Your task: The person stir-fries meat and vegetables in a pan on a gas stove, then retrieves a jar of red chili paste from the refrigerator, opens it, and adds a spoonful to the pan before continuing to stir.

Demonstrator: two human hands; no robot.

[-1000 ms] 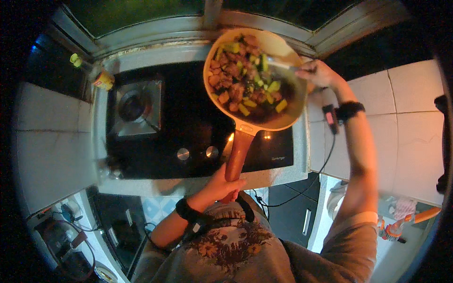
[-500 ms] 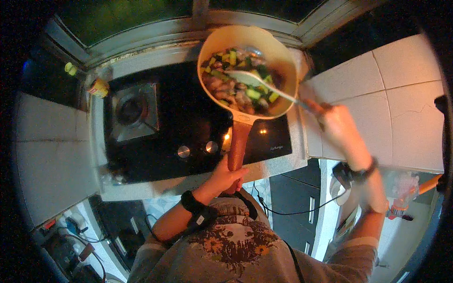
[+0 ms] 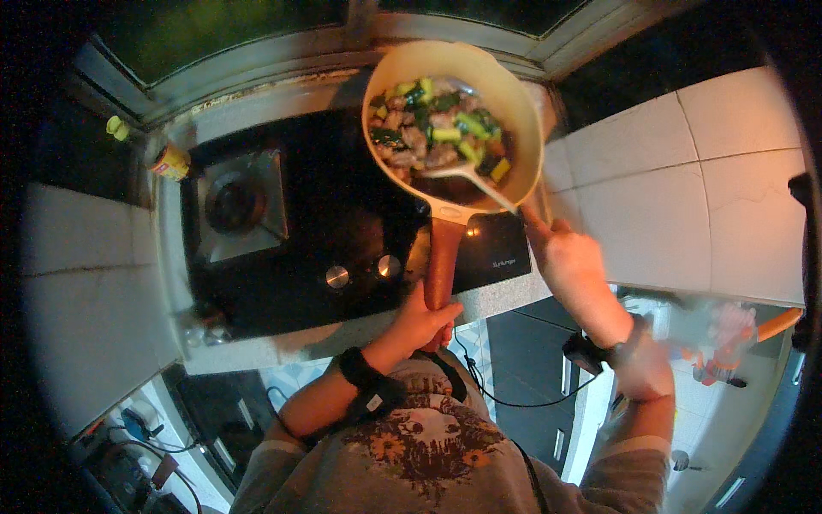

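A cream-coloured pan (image 3: 524, 111) with a brown handle is over the right side of the black gas stove (image 3: 325, 188). My left hand (image 3: 425, 319) is closed round the end of its handle. In the pan lie browned meat pieces and green vegetable chunks (image 3: 446, 134). My right hand (image 3: 572, 264) grips a pale spatula or spoon (image 3: 485, 185) by its brown handle. The tool's head rests low in the pan, under the near edge of the food. The burner beneath the pan is hidden.
To the left is a bare burner (image 3: 237, 206) with its square tray. Two round knobs (image 3: 337, 277) sit at the stove's front. A yellow can (image 3: 170, 162) stands at the far left corner. Tiled wall (image 3: 659, 180) borders the right, and a window frame (image 3: 257, 56) runs behind.
My right hand has moved left and nearer to me. The tool's head has come down toward the pan's near side, and the food has shifted toward the middle and far side.
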